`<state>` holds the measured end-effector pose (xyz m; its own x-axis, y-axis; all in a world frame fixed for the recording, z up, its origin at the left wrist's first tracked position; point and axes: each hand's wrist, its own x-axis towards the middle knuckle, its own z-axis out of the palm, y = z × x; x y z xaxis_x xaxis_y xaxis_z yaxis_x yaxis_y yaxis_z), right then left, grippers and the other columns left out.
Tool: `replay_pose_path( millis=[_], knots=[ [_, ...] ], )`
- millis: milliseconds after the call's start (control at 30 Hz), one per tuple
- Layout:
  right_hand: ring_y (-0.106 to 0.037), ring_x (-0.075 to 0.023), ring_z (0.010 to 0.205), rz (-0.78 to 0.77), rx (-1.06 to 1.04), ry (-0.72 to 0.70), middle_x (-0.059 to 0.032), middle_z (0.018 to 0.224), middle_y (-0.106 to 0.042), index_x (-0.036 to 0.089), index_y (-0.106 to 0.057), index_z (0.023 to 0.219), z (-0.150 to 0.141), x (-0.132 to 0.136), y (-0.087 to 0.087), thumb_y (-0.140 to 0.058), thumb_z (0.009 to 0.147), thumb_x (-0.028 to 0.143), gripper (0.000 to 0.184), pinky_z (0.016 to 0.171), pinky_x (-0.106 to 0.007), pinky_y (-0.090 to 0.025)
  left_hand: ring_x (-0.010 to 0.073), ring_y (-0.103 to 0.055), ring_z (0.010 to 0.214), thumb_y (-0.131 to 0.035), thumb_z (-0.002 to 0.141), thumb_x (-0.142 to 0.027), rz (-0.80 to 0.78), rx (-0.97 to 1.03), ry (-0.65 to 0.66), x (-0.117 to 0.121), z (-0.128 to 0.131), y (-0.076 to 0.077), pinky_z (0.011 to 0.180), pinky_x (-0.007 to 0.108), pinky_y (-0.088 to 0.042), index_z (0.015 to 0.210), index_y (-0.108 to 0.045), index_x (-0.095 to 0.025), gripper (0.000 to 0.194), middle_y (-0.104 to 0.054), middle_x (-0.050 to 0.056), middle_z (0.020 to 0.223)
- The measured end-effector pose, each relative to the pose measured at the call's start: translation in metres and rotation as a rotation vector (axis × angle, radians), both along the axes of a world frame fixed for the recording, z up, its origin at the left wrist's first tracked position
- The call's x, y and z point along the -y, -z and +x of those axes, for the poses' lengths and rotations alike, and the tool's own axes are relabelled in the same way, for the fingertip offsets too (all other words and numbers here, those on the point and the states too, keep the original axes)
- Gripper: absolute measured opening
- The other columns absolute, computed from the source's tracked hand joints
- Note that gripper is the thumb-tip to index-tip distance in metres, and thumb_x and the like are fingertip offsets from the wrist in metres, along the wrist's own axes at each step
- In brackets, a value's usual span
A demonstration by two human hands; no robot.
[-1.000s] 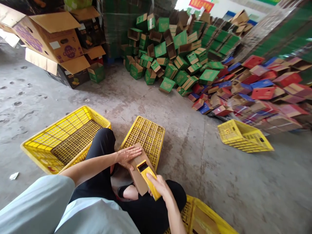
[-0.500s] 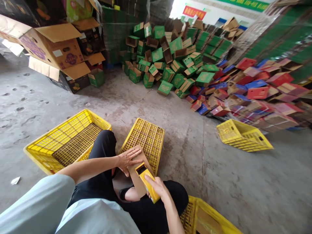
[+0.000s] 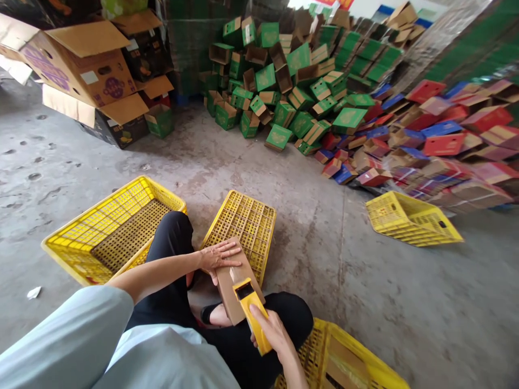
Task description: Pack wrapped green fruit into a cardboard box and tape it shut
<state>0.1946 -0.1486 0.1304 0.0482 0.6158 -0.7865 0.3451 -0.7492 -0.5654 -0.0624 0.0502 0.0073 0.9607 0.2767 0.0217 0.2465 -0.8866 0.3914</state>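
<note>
A flat brown cardboard box lies slanted between my legs, its far end against an upturned yellow crate. Spread flat over its far left part, my left hand presses down with the fingers out. My right hand is wrapped round a yellow hand-held tool, thumb on top. The tool has a dark window at its front end; its exact kind I cannot tell. That front end is over the box, near a small pale, shiny patch on the cardboard. My palm hides the tool's underside.
A yellow crate stands open at left; another yellow crate, with cardboard inside, is by my right knee. A third crate sits farther right. Piles of green boxes and red boxes lie behind; large cartons are stacked back left.
The yellow tool has moved slightly back toward me and to the right along the box. A pale, shiny patch now shows in front of it. My left hand stays on the box.
</note>
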Motion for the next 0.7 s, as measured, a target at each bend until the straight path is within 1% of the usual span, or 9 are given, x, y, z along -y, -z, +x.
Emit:
replay_pose_path(
  millis=[133,233,367,433,500,533,600,667,700],
  knots=[
    [-0.068,-0.02,0.049,-0.033,0.021,0.03,-0.0072,0.056,-0.069,0.016,-0.065,0.085,-0.001,0.0,0.004,-0.055,0.091,0.069,0.055,0.049,-0.026,-0.055,0.0461,-0.012,0.158,-0.073,0.075,-0.075,-0.008,-0.003,0.007,-0.002,-0.001,0.002,0.126,0.063,-0.01,0.163,-0.032,-0.031,0.106,-0.013,0.013,0.174],
    [-0.066,-0.0196,0.047,-0.024,0.003,0.029,-0.0086,0.056,-0.068,0.014,-0.066,0.085,-0.001,-0.006,0.0,-0.056,0.091,0.068,0.056,0.048,-0.027,-0.053,0.0467,-0.012,0.157,-0.072,0.076,-0.074,-0.025,-0.001,0.02,-0.005,0.0,0.0,0.126,0.064,-0.011,0.163,-0.032,-0.03,0.105,-0.013,0.013,0.174],
    [-0.066,-0.0222,0.047,-0.013,-0.008,0.024,-0.0128,0.059,-0.07,0.011,-0.068,0.089,0.002,-0.01,-0.004,-0.057,0.091,0.065,0.055,0.047,-0.031,-0.054,0.0463,-0.012,0.157,-0.069,0.079,-0.075,-0.092,-0.02,0.027,-0.014,0.003,-0.006,0.127,0.061,-0.012,0.162,-0.037,-0.03,0.1,-0.014,0.01,0.174],
    [-0.067,-0.0228,0.048,-0.019,-0.008,0.028,-0.0125,0.059,-0.07,0.012,-0.068,0.088,0.004,-0.01,-0.001,-0.057,0.091,0.065,0.054,0.047,-0.031,-0.054,0.0462,-0.013,0.157,-0.066,0.08,-0.077,-0.12,-0.043,0.03,-0.017,0.004,-0.01,0.127,0.06,-0.014,0.162,-0.036,-0.029,0.099,-0.016,0.01,0.173],
    [-0.067,-0.0225,0.049,-0.029,-0.004,0.036,-0.0108,0.058,-0.069,0.013,-0.068,0.086,0.005,-0.008,0.005,-0.057,0.092,0.064,0.053,0.048,-0.03,-0.055,0.0445,-0.015,0.157,-0.058,0.086,-0.078,-0.14,-0.061,0.015,-0.017,0.005,-0.013,0.127,0.058,-0.017,0.164,-0.031,-0.027,0.097,-0.02,0.01,0.172],
    [-0.068,-0.0221,0.049,-0.033,-0.001,0.042,-0.0099,0.057,-0.069,0.013,-0.067,0.085,0.005,-0.007,0.007,-0.057,0.092,0.065,0.053,0.048,-0.029,-0.055,0.0427,-0.016,0.158,-0.052,0.09,-0.077,-0.146,-0.066,-0.007,-0.015,0.006,-0.013,0.127,0.057,-0.018,0.165,-0.027,-0.026,0.094,-0.022,0.01,0.172],
    [-0.068,-0.0208,0.049,-0.033,-0.002,0.051,-0.0084,0.056,-0.068,0.014,-0.066,0.083,0.005,-0.005,0.011,-0.056,0.093,0.065,0.053,0.048,-0.028,-0.055,0.0384,-0.017,0.158,-0.039,0.099,-0.072,-0.147,-0.062,-0.092,-0.01,0.009,-0.012,0.126,0.056,-0.018,0.166,-0.021,-0.026,0.083,-0.023,0.01,0.172],
    [-0.067,-0.0196,0.047,-0.034,-0.013,0.051,-0.0073,0.055,-0.068,0.015,-0.065,0.081,0.004,-0.003,0.012,-0.054,0.093,0.066,0.054,0.047,-0.026,-0.054,0.0368,-0.015,0.159,-0.031,0.104,-0.066,-0.138,-0.05,-0.238,-0.004,0.017,-0.009,0.125,0.059,-0.019,0.166,-0.021,-0.029,0.074,-0.017,0.01,0.173],
    [-0.066,-0.0192,0.046,-0.034,-0.016,0.049,-0.0069,0.055,-0.068,0.015,-0.065,0.08,0.004,-0.003,0.011,-0.054,0.093,0.067,0.054,0.046,-0.026,-0.053,0.0381,-0.015,0.159,-0.03,0.104,-0.065,-0.136,-0.044,-0.328,-0.001,0.022,-0.008,0.123,0.061,-0.022,0.166,-0.023,-0.03,0.071,-0.013,0.01,0.174]
  ],
)
